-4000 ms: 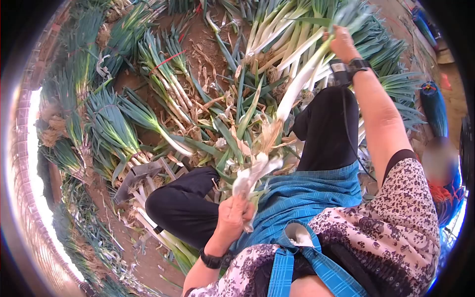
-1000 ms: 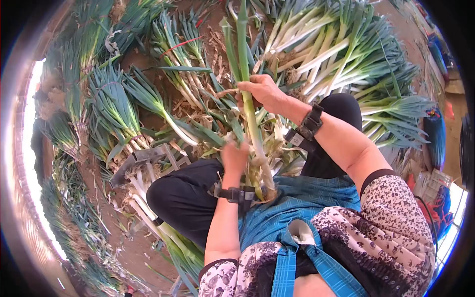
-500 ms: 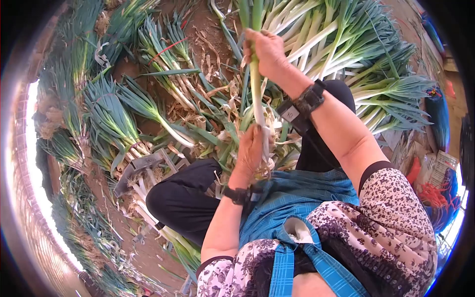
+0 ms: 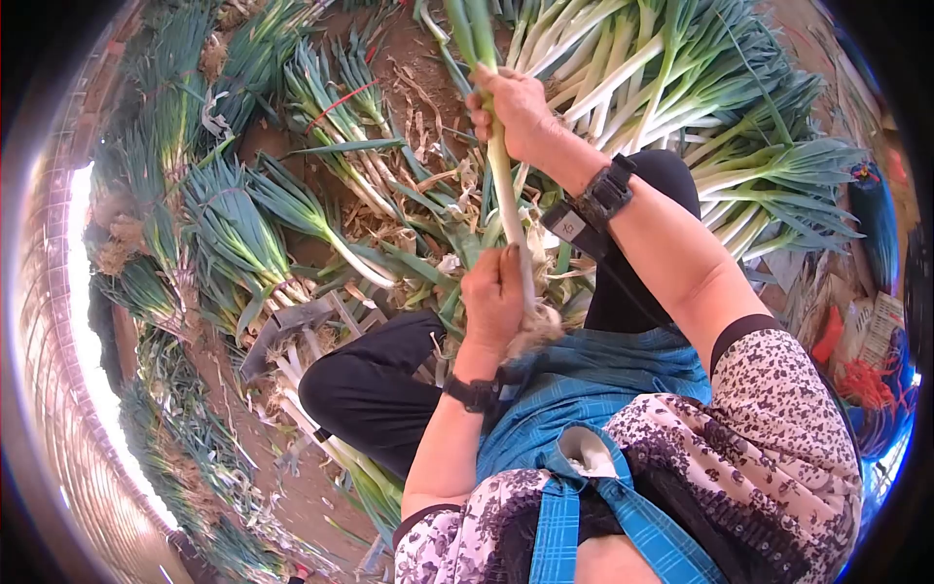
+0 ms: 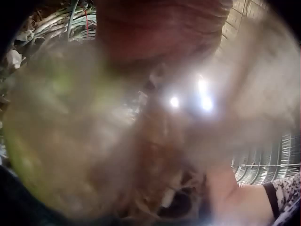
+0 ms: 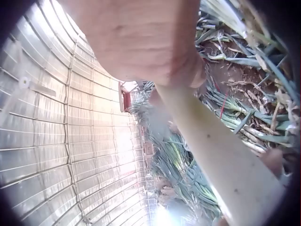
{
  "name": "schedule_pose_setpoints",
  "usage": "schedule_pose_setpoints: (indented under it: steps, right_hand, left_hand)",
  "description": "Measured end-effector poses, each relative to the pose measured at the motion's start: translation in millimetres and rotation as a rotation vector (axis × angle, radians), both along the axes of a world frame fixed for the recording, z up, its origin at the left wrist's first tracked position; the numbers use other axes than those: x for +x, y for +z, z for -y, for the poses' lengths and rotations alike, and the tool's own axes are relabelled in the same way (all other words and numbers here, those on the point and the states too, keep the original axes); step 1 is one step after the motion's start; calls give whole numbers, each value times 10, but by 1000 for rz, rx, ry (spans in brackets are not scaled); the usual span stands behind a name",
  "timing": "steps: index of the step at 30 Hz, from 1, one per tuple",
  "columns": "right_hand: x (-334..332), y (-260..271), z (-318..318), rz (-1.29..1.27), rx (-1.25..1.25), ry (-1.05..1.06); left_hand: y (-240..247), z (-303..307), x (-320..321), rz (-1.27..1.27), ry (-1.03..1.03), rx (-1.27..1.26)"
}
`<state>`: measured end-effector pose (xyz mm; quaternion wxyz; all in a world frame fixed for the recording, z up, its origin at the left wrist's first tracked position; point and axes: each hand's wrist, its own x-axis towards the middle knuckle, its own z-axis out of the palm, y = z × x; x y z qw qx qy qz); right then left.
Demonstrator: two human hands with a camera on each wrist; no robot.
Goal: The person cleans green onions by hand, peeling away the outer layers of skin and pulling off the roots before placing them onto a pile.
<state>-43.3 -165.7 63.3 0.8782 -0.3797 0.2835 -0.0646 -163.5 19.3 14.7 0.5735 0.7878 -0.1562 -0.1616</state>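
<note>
A long green onion [image 4: 504, 185] slants across the head view, with green leaves at the top and a white shank below. High on its stalk, my right hand [image 4: 518, 112] grips it with curled fingers. Lower down, my left hand [image 4: 492, 297] is curled at the white shank, close above the shaggy root end [image 4: 535, 331]. In the right wrist view the pale, smooth shank [image 6: 221, 150] runs down from under the hand. Blurred pale and greenish layers [image 5: 70, 136] fill much of the left wrist view, close to the lens.
A heap of green onions [image 4: 671, 97] lies at the upper right. Bundled green onions [image 4: 229, 219] lie on the left, one tied with red string [image 4: 341, 105]. Peeled husks [image 4: 462, 195] litter the soil ahead. A metal stand [image 4: 287, 326] is beside the left knee [image 4: 365, 389].
Four seconds ago my right hand was over the heap, holding a green onion, and my left held stripped skins. Over the last second, both hands moved along the present onion, the right going farther forward.
</note>
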Motion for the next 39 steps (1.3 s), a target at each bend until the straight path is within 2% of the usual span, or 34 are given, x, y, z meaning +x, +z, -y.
schedule_pose_setpoints:
  steps: [1, 2, 3, 5, 7, 9, 11, 13, 14, 17, 18, 23, 24, 26, 27, 29, 31, 33, 34, 35, 36, 38, 39]
  right_hand:
    - [27, 45, 60, 4, -29, -95]
    - [73, 35, 167, 14, -79, -129]
    - [72, 48, 185, 16, -77, -133]
    - [51, 29, 203, 74, -63, -115]
    - [11, -8, 180, 25, -65, -122]
    - [48, -31, 196, -42, -71, -152]
    - [136, -117, 384, 20, 21, -226]
    - [168, -161, 391, 33, -12, -213]
    - [179, -201, 372, 29, -12, -194]
    - [226, -355, 448, -113, 0, -263]
    - [257, -406, 494, -168, 49, -288]
    - [350, -713, 480, -359, 170, -308]
    - [344, -719, 446, -378, 112, -250]
    - [347, -758, 465, -396, 111, -262]
    - [384, -851, 466, -413, 115, -261]
    - [471, -1063, 637, -352, 146, -383]
    - [325, -661, 812, -308, -46, -418]
    - [556, -741, 967, -305, 33, -514]
    - [508, -647, 889, -289, -44, -487]
    - [440, -562, 780, -272, -48, -492]
    - [366, -503, 659, -224, -37, -450]
    - [265, -389, 500, -143, -2, -406]
    - [243, -360, 431, -111, 27, -393]
  left_hand:
    - [-49, -75, -54, 255, -53, 235]
    - [-137, -141, -145, 348, -66, 243]
    - [-106, -197, -201, 352, -70, 244]
    - [-60, -324, -241, 27, -110, 200]
    - [-101, -408, -254, 43, -150, 214]
    - [-95, -456, -362, 291, -345, 159]
    - [34, -518, -434, 205, -295, 219]
    - [176, -602, -392, 122, -277, 337]
    - [262, -608, -435, 42, -269, 299]
    - [466, -713, -677, 80, -280, 206]
    - [579, -749, -710, 36, -213, 150]
    - [945, -976, -810, 91, -215, 236]
    - [980, -1014, -851, 57, -187, 245]
    - [1162, -977, -924, -45, -91, 204]
    - [1190, -1014, -960, -45, -90, 203]
    - [1247, -1175, -1062, 93, -215, 157]
    - [1311, -1337, -1185, -33, -277, 239]
    - [1067, -1348, -1081, -27, -248, 352]
    - [855, -1321, -986, 211, -205, 460]
    - [878, -1301, -812, 309, -333, 853]
    - [871, -1158, -643, 446, -280, 974]
    - [703, -891, -325, 553, -103, 662]
    - [632, -707, -237, 398, -82, 490]
